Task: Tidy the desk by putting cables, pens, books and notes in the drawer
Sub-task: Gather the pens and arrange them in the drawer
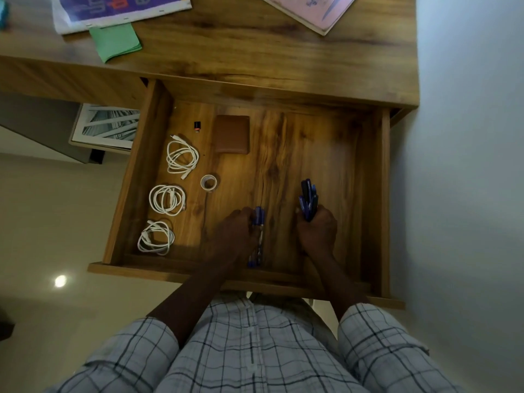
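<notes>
Bundle of pens (308, 201) juts from the closed fist of the right hand (318, 232) inside the open drawer (135, 177), tips toward its back. Just to its left, the left hand (236, 232) curls round a few loose pens (258, 239) lying front-to-back by the front wall. The bundle probably belongs parallel beside them.

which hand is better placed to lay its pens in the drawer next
Left, probably: the left hand holds its pens lying low along the drawer, while the right hand grips a thicker pen bundle.
</notes>
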